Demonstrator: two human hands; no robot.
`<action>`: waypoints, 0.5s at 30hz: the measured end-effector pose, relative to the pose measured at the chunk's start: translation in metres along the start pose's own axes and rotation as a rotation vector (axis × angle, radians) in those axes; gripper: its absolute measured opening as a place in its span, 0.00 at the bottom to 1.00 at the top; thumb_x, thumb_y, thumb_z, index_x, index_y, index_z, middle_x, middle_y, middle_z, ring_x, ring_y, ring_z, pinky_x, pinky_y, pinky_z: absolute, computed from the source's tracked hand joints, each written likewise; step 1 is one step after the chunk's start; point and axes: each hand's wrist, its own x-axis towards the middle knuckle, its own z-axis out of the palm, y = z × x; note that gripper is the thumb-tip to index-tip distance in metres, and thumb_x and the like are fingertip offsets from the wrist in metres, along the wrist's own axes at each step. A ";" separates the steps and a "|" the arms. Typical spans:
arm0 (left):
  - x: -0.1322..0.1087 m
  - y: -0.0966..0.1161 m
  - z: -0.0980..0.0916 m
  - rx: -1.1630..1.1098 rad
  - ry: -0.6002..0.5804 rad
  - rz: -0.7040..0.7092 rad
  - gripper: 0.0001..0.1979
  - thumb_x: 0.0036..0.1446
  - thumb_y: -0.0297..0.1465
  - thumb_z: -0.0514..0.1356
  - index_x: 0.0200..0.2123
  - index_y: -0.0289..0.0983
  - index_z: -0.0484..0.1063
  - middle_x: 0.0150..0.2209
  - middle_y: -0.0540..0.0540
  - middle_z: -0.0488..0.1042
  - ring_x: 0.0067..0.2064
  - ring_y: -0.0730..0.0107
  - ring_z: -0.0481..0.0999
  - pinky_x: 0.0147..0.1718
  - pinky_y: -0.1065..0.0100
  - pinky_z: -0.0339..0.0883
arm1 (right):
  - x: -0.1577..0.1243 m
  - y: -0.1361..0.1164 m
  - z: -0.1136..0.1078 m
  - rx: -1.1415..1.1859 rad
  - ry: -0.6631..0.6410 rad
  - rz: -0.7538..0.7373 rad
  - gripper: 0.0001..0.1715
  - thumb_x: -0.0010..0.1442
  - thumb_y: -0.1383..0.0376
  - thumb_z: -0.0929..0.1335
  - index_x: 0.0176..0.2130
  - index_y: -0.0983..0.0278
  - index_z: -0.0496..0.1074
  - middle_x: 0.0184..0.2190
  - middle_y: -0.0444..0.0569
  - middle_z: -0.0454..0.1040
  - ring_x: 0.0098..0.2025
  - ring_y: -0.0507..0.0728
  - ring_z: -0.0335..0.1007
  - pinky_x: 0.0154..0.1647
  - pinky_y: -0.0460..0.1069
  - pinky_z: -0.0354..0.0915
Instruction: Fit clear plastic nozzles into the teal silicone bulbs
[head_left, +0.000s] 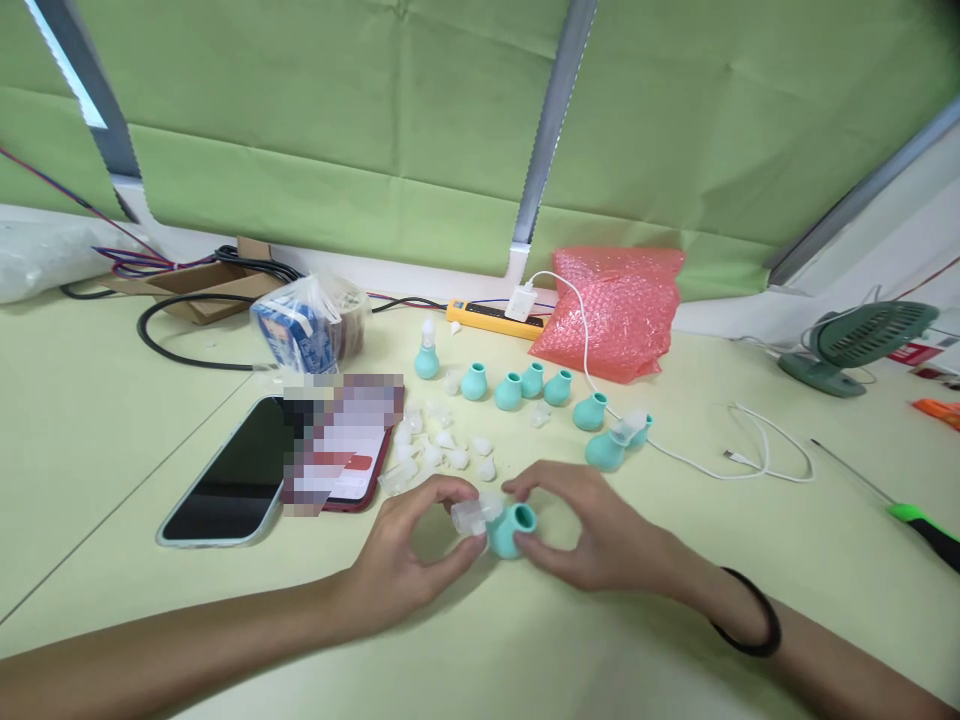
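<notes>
On the pale green table (112,400), near centre, I see my left hand (409,555) pinching a clear nozzle (471,516) between thumb and fingertips, my right hand (592,535) curled closed round a teal bulb (511,532), the two parts touching, loose nozzles (450,450) just beyond.

Small work desk in office or workshop: yellow power strip (495,319) by green blind (375,130), desk fan (855,345) far right of strip, cardboard box (199,285) left of strip.
</notes>
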 end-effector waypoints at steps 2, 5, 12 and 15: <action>-0.002 -0.001 0.001 -0.021 0.002 0.026 0.10 0.47 0.26 0.59 0.36 0.35 0.64 0.32 0.48 0.71 0.34 0.71 0.70 0.35 0.71 0.65 | -0.002 -0.003 0.012 0.060 -0.075 0.031 0.15 0.48 0.67 0.66 0.39 0.62 0.62 0.32 0.46 0.70 0.33 0.53 0.66 0.36 0.47 0.62; -0.003 -0.006 0.001 -0.026 0.020 0.037 0.12 0.47 0.26 0.60 0.37 0.35 0.66 0.33 0.48 0.72 0.35 0.71 0.71 0.35 0.72 0.66 | -0.003 0.001 0.024 0.125 -0.067 0.009 0.15 0.49 0.67 0.66 0.40 0.63 0.62 0.31 0.46 0.69 0.31 0.52 0.65 0.34 0.47 0.62; -0.002 -0.011 0.004 -0.074 0.023 0.032 0.13 0.46 0.27 0.62 0.38 0.35 0.69 0.33 0.47 0.75 0.33 0.71 0.73 0.31 0.74 0.69 | -0.003 0.013 0.028 0.062 0.092 -0.086 0.11 0.47 0.67 0.67 0.35 0.65 0.69 0.27 0.49 0.63 0.29 0.53 0.60 0.27 0.48 0.60; 0.001 -0.009 0.004 -0.096 0.013 0.011 0.12 0.45 0.27 0.63 0.36 0.34 0.71 0.30 0.47 0.75 0.29 0.73 0.73 0.27 0.76 0.69 | -0.005 0.016 0.028 0.010 0.104 -0.105 0.13 0.48 0.67 0.66 0.37 0.65 0.68 0.29 0.49 0.61 0.30 0.54 0.59 0.28 0.49 0.61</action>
